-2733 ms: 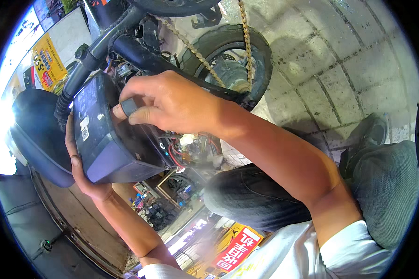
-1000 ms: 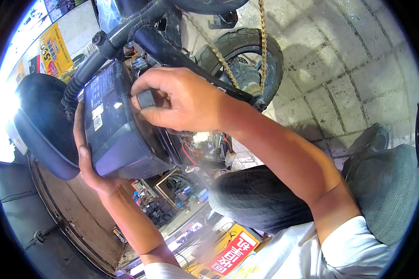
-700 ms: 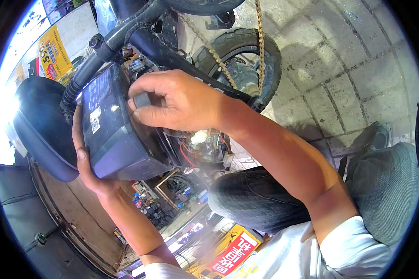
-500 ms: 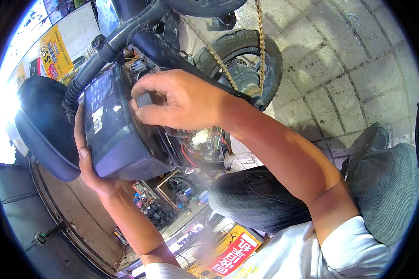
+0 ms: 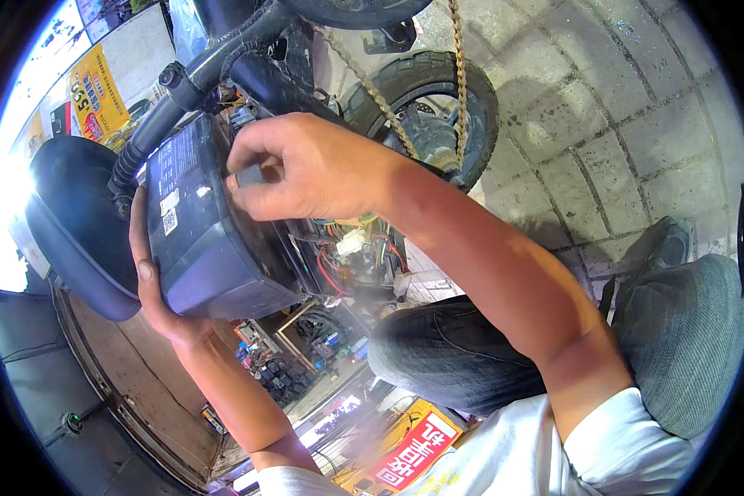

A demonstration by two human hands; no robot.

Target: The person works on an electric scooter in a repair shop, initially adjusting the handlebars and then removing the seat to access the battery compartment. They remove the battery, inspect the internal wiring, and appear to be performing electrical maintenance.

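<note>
A black battery box (image 5: 215, 264) with a printed label and white stickers sits tilted in the frame of an electric bike. My left hand (image 5: 162, 302) cups its left side and lower corner, the fingers stretched up along the labelled face. At the box's right edge, the thumb and fingers of my right hand (image 5: 306, 169) close around a short dark grey piece (image 5: 249, 176), which looks like a handle or strap; the hand hides the rest of it. Below that hand lies a bundle of coloured wires (image 5: 355, 252) with a white connector.
A black seat (image 5: 83, 231) hangs at the left, beside a ribbed black shock absorber (image 5: 132, 161). Beyond my right hand are a rusty chain (image 5: 461, 91) and a wheel (image 5: 479, 124) on grey paving (image 5: 570, 165). Small parts (image 5: 277, 364) and a red-and-yellow sign (image 5: 417, 446) lie below.
The box and both hands have shifted very slightly left in view, my right hand also a little upward. Each hand keeps its hold.
</note>
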